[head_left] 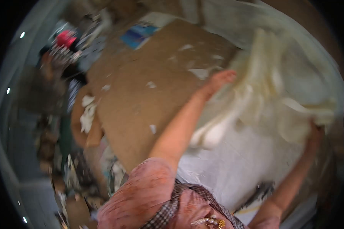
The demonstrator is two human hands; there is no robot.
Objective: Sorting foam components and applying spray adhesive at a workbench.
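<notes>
Head view: I see the right hand (315, 131) gripping a translucent sheet (258, 82), arm reaching wide, probably to keep it spread. Whether the left hand (221, 79), over the brown board (141, 87), grips it too, I can't tell. Between them, the sheet looks cream-streaked, folded and motion-blurred, over white sheeting (233, 168).
</notes>
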